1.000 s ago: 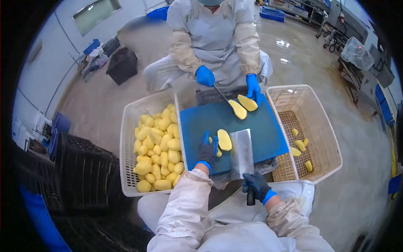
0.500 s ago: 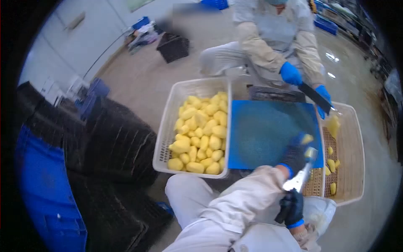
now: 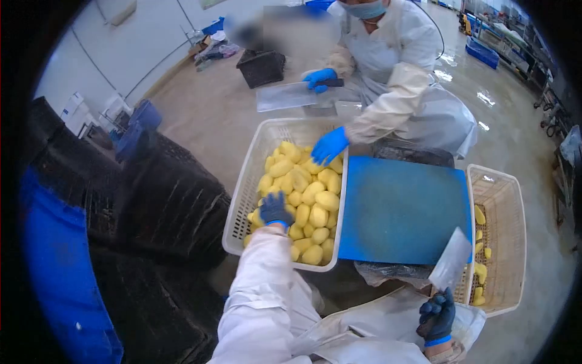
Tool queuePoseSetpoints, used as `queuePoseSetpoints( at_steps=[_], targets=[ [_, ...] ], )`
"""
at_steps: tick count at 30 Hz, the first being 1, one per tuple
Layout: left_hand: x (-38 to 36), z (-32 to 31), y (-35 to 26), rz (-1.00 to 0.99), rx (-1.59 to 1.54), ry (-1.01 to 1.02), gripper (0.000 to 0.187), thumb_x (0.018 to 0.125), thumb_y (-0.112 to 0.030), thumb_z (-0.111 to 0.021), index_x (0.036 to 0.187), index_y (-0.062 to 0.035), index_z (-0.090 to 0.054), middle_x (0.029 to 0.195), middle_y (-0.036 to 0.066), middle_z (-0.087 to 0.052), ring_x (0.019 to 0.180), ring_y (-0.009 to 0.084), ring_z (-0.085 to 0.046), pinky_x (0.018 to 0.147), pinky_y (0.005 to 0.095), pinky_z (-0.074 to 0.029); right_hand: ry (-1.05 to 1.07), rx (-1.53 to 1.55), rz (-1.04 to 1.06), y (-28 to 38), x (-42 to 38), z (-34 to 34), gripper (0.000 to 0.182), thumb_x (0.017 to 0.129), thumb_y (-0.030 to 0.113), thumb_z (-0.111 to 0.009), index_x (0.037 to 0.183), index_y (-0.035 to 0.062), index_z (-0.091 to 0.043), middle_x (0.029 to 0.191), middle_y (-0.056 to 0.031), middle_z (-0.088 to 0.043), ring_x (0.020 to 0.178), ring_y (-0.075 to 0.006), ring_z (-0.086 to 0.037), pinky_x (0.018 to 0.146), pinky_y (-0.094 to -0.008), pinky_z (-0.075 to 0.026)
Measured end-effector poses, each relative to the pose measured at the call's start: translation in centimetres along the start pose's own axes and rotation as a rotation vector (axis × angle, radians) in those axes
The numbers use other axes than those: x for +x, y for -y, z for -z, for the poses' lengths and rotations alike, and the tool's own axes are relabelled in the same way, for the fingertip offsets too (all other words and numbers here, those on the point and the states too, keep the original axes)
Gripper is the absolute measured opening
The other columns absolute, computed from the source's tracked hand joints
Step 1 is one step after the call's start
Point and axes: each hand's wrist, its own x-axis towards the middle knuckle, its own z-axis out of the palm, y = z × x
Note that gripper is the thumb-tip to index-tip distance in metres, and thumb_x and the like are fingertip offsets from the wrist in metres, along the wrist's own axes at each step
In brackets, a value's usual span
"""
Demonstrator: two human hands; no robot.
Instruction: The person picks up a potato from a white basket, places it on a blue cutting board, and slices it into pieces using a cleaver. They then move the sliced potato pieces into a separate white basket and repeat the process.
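Note:
Gloved in dark blue, my left hand (image 3: pixel 276 210) reaches into a white plastic crate (image 3: pixel 237 224), its fingers spread over the peeled yellow potatoes (image 3: pixel 316 215). My right hand (image 3: pixel 436 316), in a dark glove with a blue cuff, is closed around the handle of a cleaver (image 3: pixel 452 261). The wide blade points up, beside the near right corner of the blue cutting board (image 3: pixel 405 209). To the right of the board, a second crate (image 3: pixel 514 242) holds several potato pieces (image 3: pixel 480 273).
Opposite me sits a co-worker in white, one blue-gloved hand (image 3: pixel 330 145) over the potatoes and the other (image 3: pixel 319 79) holding a cleaver (image 3: pixel 286 96). Dark stacked crates (image 3: pixel 163 206) stand at my left, near a blue bin (image 3: pixel 66 273). A black crate (image 3: pixel 260 68) sits behind.
My left hand has moved left from the board's right side, where it held a potato piece, to the potato crate. The co-worker's hands have also swung left, from the right crate.

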Motion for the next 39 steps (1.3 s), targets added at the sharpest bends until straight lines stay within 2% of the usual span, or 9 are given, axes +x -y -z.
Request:
queuePoseSetpoints(
  at_steps=[3,9,14,22,28,32,33,36,39],
  targets=[
    [0.3,-1.2,4.8,0.067,0.139,0.287,0.073,0.074,-0.040,-0.055,0.139,-0.0270,-0.024,0.141,0.013,-0.027,0.130,0.0360,-0.024,0.103,0.0508,-0.021,0.001,0.062,-0.090,-1.2,0.8,0.6,0.026,0.090,0.034,-0.048,0.072,0.0152,-0.051,0.053,0.0054,-0.047,0.041,-0.0103,-0.044,0.045,-0.0271,-0.043],
    [1.3,-0.1,3.9,0.055,0.275,0.318,0.088,0.056,-0.039,-0.076,0.132,-0.0240,-0.035,0.121,0.010,-0.047,0.113,0.0285,-0.048,0.088,0.0460,-0.042,0.006,-0.026,-0.158,-2.6,1.1,0.1,0.019,0.090,0.027,-0.049,0.076,0.0142,-0.050,0.055,0.0032,-0.048,0.042,-0.0101,-0.044,0.045,-0.0274,-0.043],
    [-0.6,1.7,2.1,0.143,0.037,0.271,0.096,0.050,-0.045,-0.079,0.124,-0.0015,-0.036,0.116,0.021,-0.054,0.106,0.0328,-0.054,0.088,0.0404,-0.046,0.065,-0.169,-0.049,-2.6,0.2,0.6,0.008,0.089,0.019,-0.050,0.094,0.0128,-0.047,0.060,-0.0011,-0.050,0.043,-0.0127,-0.046,0.043,-0.0294,-0.044],
    [-7.3,4.3,-15.9,-0.453,-1.379,0.191,0.081,0.060,-0.047,-0.078,0.115,0.0008,-0.043,0.107,0.017,-0.056,0.099,0.0283,-0.055,0.083,0.0379,-0.046,0.078,-0.771,0.163,-1.5,-1.1,-1.2,0.018,0.085,0.016,-0.056,0.094,0.0022,-0.051,0.063,-0.0058,-0.052,0.047,-0.0141,-0.050,0.041,-0.0274,-0.046],
    [-12.6,6.3,-22.3,-0.326,-0.788,0.164,0.081,0.066,-0.055,-0.069,0.121,-0.0005,-0.042,0.112,0.026,-0.054,0.102,0.0414,-0.053,0.084,0.0441,-0.044,0.131,-0.863,0.171,-1.0,-1.3,-1.3,0.019,0.085,0.013,-0.056,0.101,0.0030,-0.050,0.073,-0.0055,-0.052,0.057,-0.0125,-0.053,0.042,-0.0247,-0.045],
    [-10.2,1.7,-20.5,-0.364,-0.454,-0.111,0.055,0.084,-0.048,-0.049,0.118,-0.0042,-0.050,0.113,0.022,-0.054,0.106,0.0367,-0.050,0.091,0.0448,-0.038,0.227,-0.882,0.177,-1.9,-0.9,-2.6,0.020,0.085,0.014,-0.057,0.102,0.0052,-0.051,0.074,-0.0047,-0.053,0.053,-0.0117,-0.052,0.043,-0.0244,-0.044],
    [-10.6,0.4,-20.4,-0.418,-0.461,-0.345,0.045,0.090,-0.040,-0.039,0.118,-0.0066,-0.051,0.115,0.019,-0.053,0.107,0.0345,-0.049,0.094,0.0451,-0.035,0.237,-0.883,0.174,-2.3,-0.2,-2.4,0.020,0.085,0.014,-0.057,0.102,0.0052,-0.051,0.074,-0.0047,-0.053,0.053,-0.0117,-0.052,0.043,-0.0244,-0.044],
    [-11.7,0.8,-20.9,-0.335,-0.664,-0.298,0.042,0.090,-0.037,-0.040,0.119,-0.0081,-0.051,0.115,0.016,-0.053,0.107,0.0348,-0.048,0.094,0.0456,-0.034,0.245,-1.239,0.221,-3.4,1.6,-2.3,0.023,0.085,0.018,-0.058,0.104,0.0061,-0.052,0.072,-0.0042,-0.055,0.055,-0.0101,-0.052,0.045,-0.0255,-0.044],
    [-11.7,0.4,-21.4,-0.304,-0.662,-0.350,0.039,0.091,-0.034,-0.039,0.119,-0.0099,-0.051,0.114,0.016,-0.053,0.108,0.0345,-0.047,0.096,0.0460,-0.030,0.335,-1.617,0.619,-3.7,0.9,-4.5,0.026,0.084,0.022,-0.058,0.105,0.0062,-0.053,0.069,-0.0102,-0.059,0.058,-0.0190,-0.058,0.050,-0.0340,-0.046]
  ],
)
